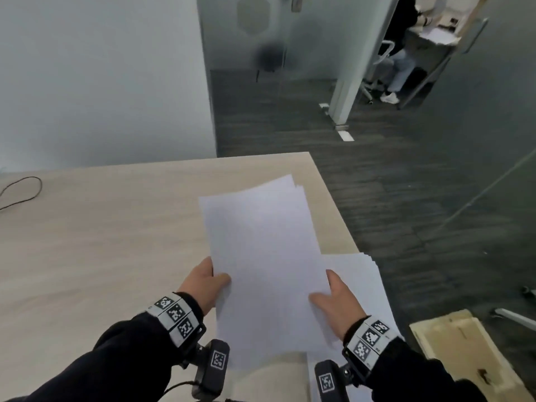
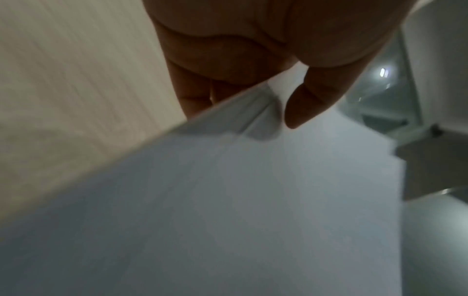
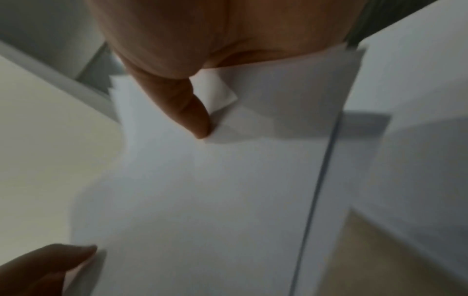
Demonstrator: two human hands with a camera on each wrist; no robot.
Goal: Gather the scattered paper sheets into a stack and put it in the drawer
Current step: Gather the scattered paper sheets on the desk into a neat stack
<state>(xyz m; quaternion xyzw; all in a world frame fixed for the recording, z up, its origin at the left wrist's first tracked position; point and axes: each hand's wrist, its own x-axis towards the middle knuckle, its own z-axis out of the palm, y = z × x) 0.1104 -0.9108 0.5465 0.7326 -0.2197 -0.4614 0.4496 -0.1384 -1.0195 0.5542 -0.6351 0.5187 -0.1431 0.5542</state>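
A bundle of white paper sheets (image 1: 264, 256) hangs above the right end of the wooden table (image 1: 101, 242), its far corners fanned out. My left hand (image 1: 207, 282) grips its left edge, thumb on top and fingers underneath, as the left wrist view shows with the sheets (image 2: 228, 200) under the thumb (image 2: 306, 104). My right hand (image 1: 333, 297) pinches the right edge, thumb (image 3: 187, 112) pressed on the sheets (image 3: 202, 200). A second pile of white sheets (image 1: 362, 285) lies under the right hand at the table's right edge. No drawer is visible.
A black cable (image 1: 20, 190) loops at the table's far left. A pale wooden board (image 1: 461, 355) lies low at the right over dark carpet (image 1: 406, 198). A glass partition (image 1: 275, 33) stands beyond, and a seated person (image 1: 403, 53) is far back.
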